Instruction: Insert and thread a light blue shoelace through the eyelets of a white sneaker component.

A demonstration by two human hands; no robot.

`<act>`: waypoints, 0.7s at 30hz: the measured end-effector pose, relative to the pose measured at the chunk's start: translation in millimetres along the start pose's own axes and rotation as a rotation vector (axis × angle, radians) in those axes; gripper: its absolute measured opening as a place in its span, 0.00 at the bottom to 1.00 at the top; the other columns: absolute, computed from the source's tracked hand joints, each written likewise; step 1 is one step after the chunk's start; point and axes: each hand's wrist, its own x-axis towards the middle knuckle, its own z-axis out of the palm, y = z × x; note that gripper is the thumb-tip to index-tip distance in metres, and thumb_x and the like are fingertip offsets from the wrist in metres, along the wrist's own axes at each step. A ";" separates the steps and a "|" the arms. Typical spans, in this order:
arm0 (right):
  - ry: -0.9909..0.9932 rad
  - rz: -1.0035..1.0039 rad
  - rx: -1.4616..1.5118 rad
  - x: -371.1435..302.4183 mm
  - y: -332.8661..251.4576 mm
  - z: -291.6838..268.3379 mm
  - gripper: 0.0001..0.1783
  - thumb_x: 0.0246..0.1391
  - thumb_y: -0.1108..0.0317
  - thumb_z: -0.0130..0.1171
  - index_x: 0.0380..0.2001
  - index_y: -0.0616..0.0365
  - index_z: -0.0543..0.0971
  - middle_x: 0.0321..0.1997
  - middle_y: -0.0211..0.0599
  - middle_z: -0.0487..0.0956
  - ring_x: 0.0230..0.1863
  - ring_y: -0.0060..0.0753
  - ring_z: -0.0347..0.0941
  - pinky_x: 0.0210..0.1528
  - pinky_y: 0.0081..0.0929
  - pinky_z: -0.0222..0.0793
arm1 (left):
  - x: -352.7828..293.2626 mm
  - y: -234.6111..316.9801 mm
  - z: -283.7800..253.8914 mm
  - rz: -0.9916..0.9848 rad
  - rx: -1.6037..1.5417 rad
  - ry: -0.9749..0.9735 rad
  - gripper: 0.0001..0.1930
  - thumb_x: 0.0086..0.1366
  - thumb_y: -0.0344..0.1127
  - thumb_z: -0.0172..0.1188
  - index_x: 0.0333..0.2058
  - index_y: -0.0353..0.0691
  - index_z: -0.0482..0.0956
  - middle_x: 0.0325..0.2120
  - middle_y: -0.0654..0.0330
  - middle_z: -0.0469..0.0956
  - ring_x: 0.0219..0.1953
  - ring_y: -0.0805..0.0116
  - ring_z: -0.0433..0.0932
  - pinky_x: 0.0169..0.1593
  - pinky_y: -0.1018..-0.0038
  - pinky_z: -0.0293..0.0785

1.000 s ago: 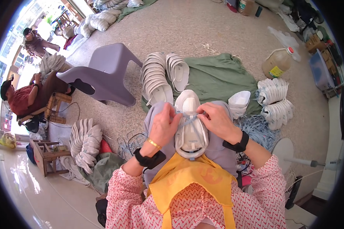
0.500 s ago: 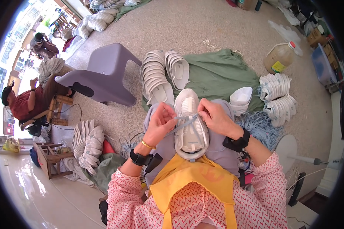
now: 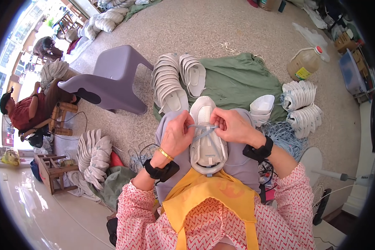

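My left hand (image 3: pixel 177 134) and right hand (image 3: pixel 234 126) each pinch the blue-grey lace (image 3: pixel 204 133) over the white shoe (image 3: pixel 204 156) on my lap (image 3: pixel 246 168).

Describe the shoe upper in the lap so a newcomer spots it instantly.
Start at the yellow apron at bottom centre. Just above it, between the left hand and right hand, lies a white upper on grey trousers. Unlike the stacked uppers nearby, it lies singly, a blue-grey lace held across it.

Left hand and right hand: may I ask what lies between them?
In the head view, grey-blue lace runs between the left hand and right hand, across the white shoe upper.
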 end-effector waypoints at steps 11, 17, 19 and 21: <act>0.252 -0.064 -0.078 -8.7 -3.1 8.3 0.04 0.53 0.79 0.60 0.34 0.66 0.79 0.31 0.45 0.81 0.28 0.41 0.77 0.32 0.34 0.72 | -9.2 -1.1 -0.6 -0.018 0.006 -0.013 0.09 0.58 0.21 0.65 0.34 0.34 0.74 0.21 0.60 0.74 0.23 0.68 0.74 0.30 0.72 0.71; 0.151 0.034 0.170 -5.0 2.9 6.9 0.03 0.60 0.77 0.61 0.37 0.63 0.78 0.30 0.28 0.79 0.26 0.16 0.72 0.30 0.18 0.69 | -4.9 -1.4 -5.5 0.041 -0.024 -0.115 0.09 0.57 0.19 0.64 0.35 0.33 0.74 0.22 0.62 0.73 0.24 0.71 0.73 0.31 0.73 0.71; 0.070 0.133 0.329 -2.7 6.4 1.8 0.03 0.61 0.78 0.60 0.38 0.62 0.78 0.30 0.27 0.79 0.27 0.15 0.72 0.30 0.17 0.69 | -3.1 0.4 -6.4 0.022 -0.046 -0.133 0.09 0.58 0.19 0.64 0.35 0.33 0.74 0.22 0.62 0.73 0.24 0.73 0.73 0.31 0.74 0.71; -0.018 0.228 0.491 2.4 10.8 -4.8 0.04 0.62 0.78 0.59 0.40 0.61 0.77 0.31 0.25 0.79 0.28 0.14 0.72 0.30 0.15 0.69 | -2.3 0.9 -7.9 0.000 -0.064 -0.148 0.08 0.58 0.20 0.64 0.35 0.33 0.74 0.22 0.63 0.72 0.25 0.74 0.72 0.31 0.74 0.71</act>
